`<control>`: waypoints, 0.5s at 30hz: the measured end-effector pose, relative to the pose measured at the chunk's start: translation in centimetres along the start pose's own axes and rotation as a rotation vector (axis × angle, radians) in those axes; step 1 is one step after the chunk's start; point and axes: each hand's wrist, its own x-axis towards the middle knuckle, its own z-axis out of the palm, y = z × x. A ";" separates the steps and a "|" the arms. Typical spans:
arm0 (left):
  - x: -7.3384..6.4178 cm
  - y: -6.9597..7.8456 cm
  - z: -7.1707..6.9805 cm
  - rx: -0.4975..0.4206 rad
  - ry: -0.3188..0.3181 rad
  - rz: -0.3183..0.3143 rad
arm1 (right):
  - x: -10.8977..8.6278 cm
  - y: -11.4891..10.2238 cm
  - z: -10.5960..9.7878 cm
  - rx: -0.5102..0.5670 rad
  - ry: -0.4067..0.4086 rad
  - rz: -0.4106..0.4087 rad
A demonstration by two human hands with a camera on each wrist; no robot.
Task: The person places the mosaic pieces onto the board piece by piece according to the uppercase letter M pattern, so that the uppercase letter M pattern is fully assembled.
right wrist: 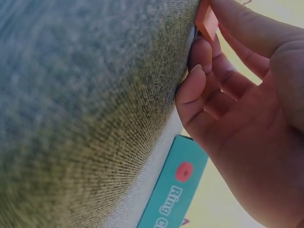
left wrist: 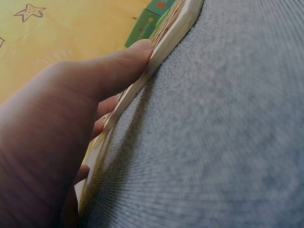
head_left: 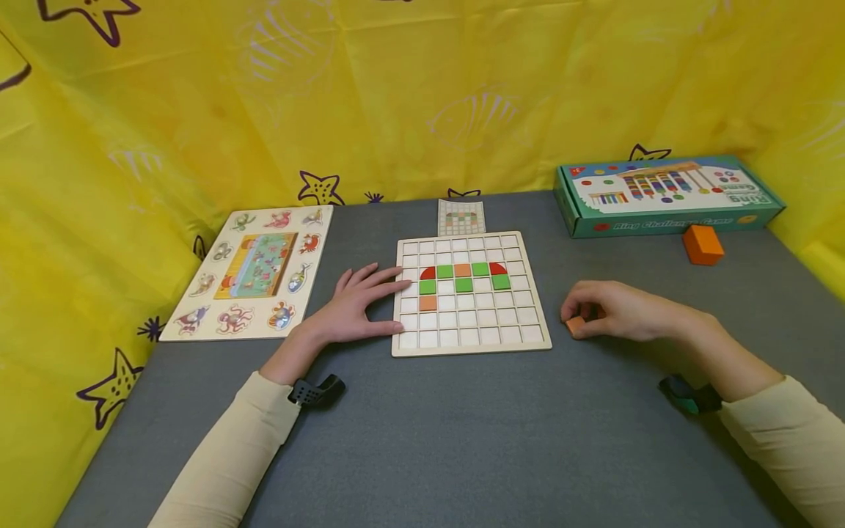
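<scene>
A wooden grid board (head_left: 446, 338) lies on the table with green, red and orange tiles set in several of its squares. My left hand (head_left: 359, 304) rests at the board's left edge, fingers spread and fairly straight, their tips on the rim and outer squares. In the left wrist view the thumb (left wrist: 118, 69) touches the board's wooden edge (left wrist: 173, 38). To the right of the board, my right hand (head_left: 610, 312) pinches a small orange tile (head_left: 576, 326) low over the table. That orange tile (right wrist: 207, 21) shows between thumb and fingers in the right wrist view.
A small pattern card (head_left: 461, 218) lies just behind the board. At the left is a sea-animal puzzle board (head_left: 257, 320). A green Ring Challenge Game box (head_left: 673, 224) stands at the back right, an orange block (head_left: 703, 246) in front of it. Yellow cloth (head_left: 396, 95) hangs behind.
</scene>
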 end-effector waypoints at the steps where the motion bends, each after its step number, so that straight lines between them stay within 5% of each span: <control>1: 0.0 0.0 0.0 0.001 0.000 0.000 | 0.0 0.0 0.0 0.001 -0.005 0.013; 15: 0.0 -0.1 0.1 -0.012 0.017 0.024 | 1.6 -0.9 -1.0 -0.005 -0.011 0.056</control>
